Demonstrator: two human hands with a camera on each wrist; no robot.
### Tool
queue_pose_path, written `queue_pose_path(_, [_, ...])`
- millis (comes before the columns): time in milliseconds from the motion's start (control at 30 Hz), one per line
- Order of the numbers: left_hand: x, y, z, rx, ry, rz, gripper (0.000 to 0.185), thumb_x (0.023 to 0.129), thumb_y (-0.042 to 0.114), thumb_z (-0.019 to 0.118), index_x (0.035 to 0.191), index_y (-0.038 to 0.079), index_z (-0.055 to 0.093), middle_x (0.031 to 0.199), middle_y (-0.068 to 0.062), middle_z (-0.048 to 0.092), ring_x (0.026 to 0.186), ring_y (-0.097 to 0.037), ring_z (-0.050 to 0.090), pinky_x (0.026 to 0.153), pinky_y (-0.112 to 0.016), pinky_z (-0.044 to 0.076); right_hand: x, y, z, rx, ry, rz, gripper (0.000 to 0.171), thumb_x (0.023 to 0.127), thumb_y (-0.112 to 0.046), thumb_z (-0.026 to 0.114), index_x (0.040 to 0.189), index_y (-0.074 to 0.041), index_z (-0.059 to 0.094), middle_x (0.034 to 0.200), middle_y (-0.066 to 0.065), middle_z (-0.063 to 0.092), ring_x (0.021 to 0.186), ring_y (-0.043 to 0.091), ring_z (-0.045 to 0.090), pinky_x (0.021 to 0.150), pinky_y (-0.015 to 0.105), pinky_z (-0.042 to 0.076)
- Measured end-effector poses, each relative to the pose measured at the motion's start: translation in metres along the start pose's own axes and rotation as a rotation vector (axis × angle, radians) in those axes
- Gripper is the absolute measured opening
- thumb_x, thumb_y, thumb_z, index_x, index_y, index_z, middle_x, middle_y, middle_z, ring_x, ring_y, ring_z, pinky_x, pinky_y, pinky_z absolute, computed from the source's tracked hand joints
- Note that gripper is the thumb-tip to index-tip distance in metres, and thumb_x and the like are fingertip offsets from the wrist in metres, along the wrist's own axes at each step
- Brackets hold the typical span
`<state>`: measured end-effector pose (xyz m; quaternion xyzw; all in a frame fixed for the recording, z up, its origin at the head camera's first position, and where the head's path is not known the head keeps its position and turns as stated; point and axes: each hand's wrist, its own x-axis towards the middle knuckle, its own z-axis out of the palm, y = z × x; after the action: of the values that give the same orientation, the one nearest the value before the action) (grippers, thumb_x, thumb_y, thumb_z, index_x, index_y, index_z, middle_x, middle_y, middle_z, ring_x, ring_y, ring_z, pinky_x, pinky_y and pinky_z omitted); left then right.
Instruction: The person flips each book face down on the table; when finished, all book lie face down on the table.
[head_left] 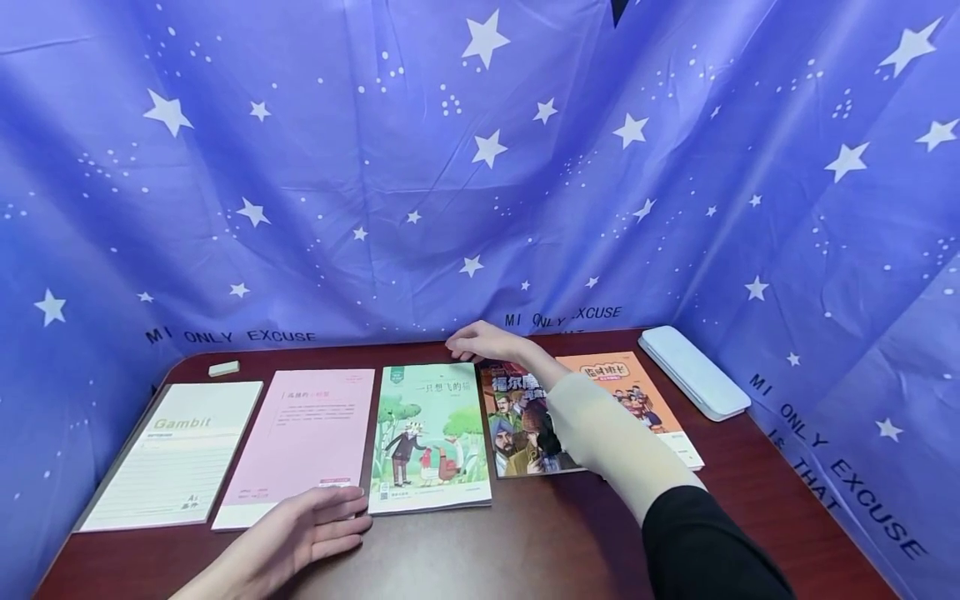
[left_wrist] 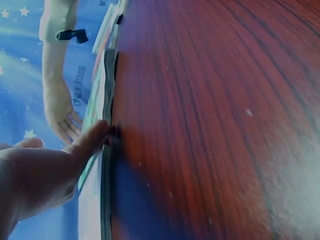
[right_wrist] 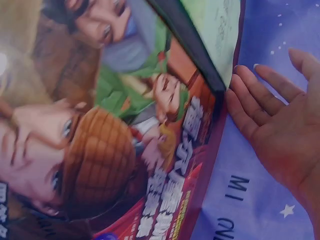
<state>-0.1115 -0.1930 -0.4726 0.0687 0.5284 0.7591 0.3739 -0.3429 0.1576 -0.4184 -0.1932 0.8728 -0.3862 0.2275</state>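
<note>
The thin green paperback picture book with a cat and trees on its cover (head_left: 430, 437) is lying flat in the middle of a row of books on the dark red wooden counter (head_left: 570, 542), its right edge sitting over the neighbouring dark-covered detective comic book (head_left: 521, 421). The left hand (head_left: 300, 533) is resting flat beside its near left corner, fingers (left_wrist: 92, 137) straight and touching the edge. The right hand (head_left: 483, 342) is reaching to the far top edge, fingers (right_wrist: 250, 102) extended and open, gripping nothing. Squaring it well probably means pressing both edges evenly so the thin cover is not buckling. Leftward are lying a pink softcover notebook (head_left: 303, 442) and a pale cream lined "Gambit" pad (head_left: 180, 454).
</note>
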Motion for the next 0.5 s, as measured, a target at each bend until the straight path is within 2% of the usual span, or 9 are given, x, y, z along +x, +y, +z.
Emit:
queue_pose_path(133, [0.004, 0.001, 0.008, 0.034, 0.104, -0.008, 0.057, 0.113, 0.030, 0.034, 0.149, -0.013, 0.025, 0.154, -0.032, 0.045, 0.127, -0.026, 0.065, 0.112, -0.043, 0.055, -0.004, 0.003, 0.000, -0.053, 0.011, 0.028, 0.049, 0.108, -0.033, 0.049, 0.146, -0.002, 0.055, 0.133, 0.018, 0.069, 0.121, 0.030, 0.066, 0.104, 0.040, 0.059])
queue_pose_path(233, [0.006, 0.002, 0.013, 0.046, 0.156, -0.015, 0.061, 0.112, 0.030, 0.034, 0.149, -0.016, 0.020, 0.154, -0.035, 0.042, 0.124, -0.027, 0.066, 0.110, -0.043, 0.056, -0.005, 0.001, 0.002, -0.110, 0.003, 0.056, 0.046, 0.109, -0.034, 0.048, 0.141, -0.004, 0.060, 0.131, 0.016, 0.069, 0.120, 0.028, 0.066, 0.105, 0.041, 0.058])
queue_pose_path(333, [0.007, 0.002, 0.016, 0.044, 0.181, -0.014, 0.063, 0.112, 0.028, 0.034, 0.149, -0.019, 0.015, 0.155, -0.039, 0.038, 0.122, -0.027, 0.066, 0.109, -0.043, 0.057, -0.005, -0.002, 0.003, -0.196, -0.005, 0.077, 0.045, 0.109, -0.037, 0.047, 0.137, -0.007, 0.064, 0.130, 0.013, 0.069, 0.119, 0.027, 0.065, 0.105, 0.043, 0.057])
queue_pose_path(500, [0.007, 0.002, 0.018, 0.021, 0.186, -0.001, 0.059, 0.112, 0.024, 0.033, 0.148, -0.020, 0.017, 0.153, -0.041, 0.039, 0.121, -0.028, 0.067, 0.108, -0.042, 0.058, -0.002, -0.004, 0.008, -0.303, -0.007, 0.093, 0.044, 0.108, -0.037, 0.049, 0.136, -0.006, 0.064, 0.136, 0.013, 0.067, 0.126, 0.029, 0.061, 0.109, 0.046, 0.053])
